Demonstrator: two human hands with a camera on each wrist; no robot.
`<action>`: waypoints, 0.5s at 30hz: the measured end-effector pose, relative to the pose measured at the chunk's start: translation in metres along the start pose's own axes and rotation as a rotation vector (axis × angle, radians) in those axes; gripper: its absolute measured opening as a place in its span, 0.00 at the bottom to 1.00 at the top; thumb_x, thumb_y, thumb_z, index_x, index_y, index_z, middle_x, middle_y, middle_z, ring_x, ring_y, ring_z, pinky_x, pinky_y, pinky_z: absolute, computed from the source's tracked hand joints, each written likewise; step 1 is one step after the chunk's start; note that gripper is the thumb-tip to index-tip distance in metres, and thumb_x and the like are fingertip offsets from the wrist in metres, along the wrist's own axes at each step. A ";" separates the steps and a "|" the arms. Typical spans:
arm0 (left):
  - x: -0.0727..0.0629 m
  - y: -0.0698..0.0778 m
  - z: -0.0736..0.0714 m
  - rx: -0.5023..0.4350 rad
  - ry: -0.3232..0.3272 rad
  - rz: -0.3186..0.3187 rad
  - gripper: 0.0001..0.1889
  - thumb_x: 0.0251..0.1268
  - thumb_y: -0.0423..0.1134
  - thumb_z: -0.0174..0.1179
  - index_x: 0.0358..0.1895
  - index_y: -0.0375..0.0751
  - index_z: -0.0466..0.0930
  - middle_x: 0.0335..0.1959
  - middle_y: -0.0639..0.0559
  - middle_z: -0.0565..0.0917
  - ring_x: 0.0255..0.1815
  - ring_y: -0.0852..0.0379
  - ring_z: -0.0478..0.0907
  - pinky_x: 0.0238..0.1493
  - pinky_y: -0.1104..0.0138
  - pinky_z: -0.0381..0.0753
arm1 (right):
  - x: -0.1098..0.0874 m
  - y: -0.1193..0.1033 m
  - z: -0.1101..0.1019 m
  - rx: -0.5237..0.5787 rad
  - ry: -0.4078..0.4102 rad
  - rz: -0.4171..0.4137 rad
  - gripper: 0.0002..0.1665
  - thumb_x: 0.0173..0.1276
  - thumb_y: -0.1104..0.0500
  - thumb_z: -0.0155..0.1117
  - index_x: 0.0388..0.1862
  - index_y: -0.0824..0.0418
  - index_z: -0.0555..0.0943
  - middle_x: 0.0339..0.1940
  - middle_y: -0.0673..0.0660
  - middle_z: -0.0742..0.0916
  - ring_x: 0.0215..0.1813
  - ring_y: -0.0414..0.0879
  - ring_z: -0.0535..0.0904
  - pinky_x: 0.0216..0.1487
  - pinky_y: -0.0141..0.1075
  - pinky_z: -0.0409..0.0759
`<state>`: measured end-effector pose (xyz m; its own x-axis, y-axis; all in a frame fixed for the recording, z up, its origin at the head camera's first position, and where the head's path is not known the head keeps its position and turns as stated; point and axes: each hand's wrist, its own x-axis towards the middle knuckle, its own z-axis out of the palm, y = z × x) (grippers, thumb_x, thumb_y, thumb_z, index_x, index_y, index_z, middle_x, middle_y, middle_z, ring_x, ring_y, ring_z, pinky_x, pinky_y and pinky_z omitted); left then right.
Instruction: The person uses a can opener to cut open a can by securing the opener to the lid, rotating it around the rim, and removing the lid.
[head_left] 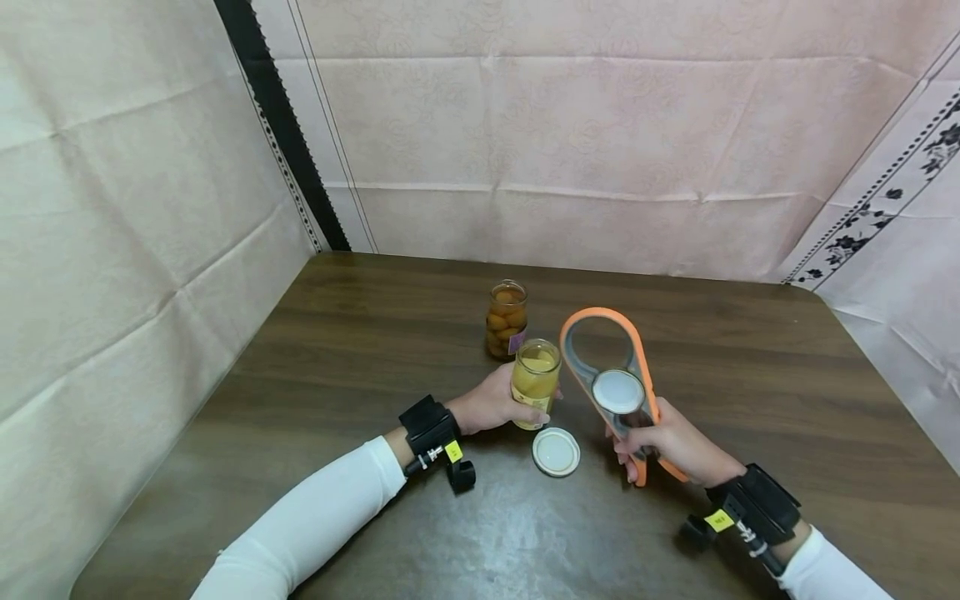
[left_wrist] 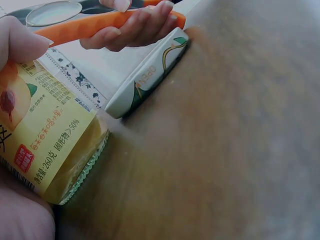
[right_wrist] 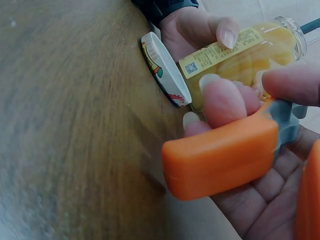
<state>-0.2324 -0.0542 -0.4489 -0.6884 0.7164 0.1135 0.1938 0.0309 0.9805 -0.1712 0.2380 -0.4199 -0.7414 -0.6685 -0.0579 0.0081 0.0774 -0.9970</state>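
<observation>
My left hand (head_left: 489, 406) grips a glass jar of yellow peaches (head_left: 536, 379) round its side. The jar stands lidless, and its yellow label (left_wrist: 55, 130) shows a peach in the left wrist view. In my right hand (head_left: 678, 443) are the handles of an orange and grey jar opener (head_left: 637, 354), held to the right of the jar. A round white lid (head_left: 618, 392) sits inside the opener's frame, near the handles. Another white lid (head_left: 556, 452) lies inner side up on the table, just in front of the jar, with printing on its rim (left_wrist: 147, 77).
Behind the peach jar stands a second open glass jar (head_left: 506, 321) with brownish-orange round fruit and a purple label. The brown wooden table (head_left: 360, 358) is bordered by pale cloth hangings (head_left: 600, 125) at the back and sides.
</observation>
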 end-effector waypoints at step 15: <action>0.015 -0.001 0.001 -0.008 0.013 0.003 0.29 0.57 0.25 0.68 0.62 0.36 0.71 0.55 0.35 0.81 0.52 0.60 0.80 0.57 0.65 0.80 | -0.006 0.003 0.002 0.071 -0.009 -0.030 0.08 0.70 0.73 0.54 0.46 0.75 0.70 0.27 0.56 0.84 0.24 0.48 0.85 0.29 0.49 0.85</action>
<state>-0.2424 -0.0426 -0.4487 -0.6965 0.7077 0.1187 0.1906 0.0231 0.9814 -0.1650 0.2407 -0.4229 -0.7360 -0.6764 -0.0278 0.0332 0.0049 -0.9994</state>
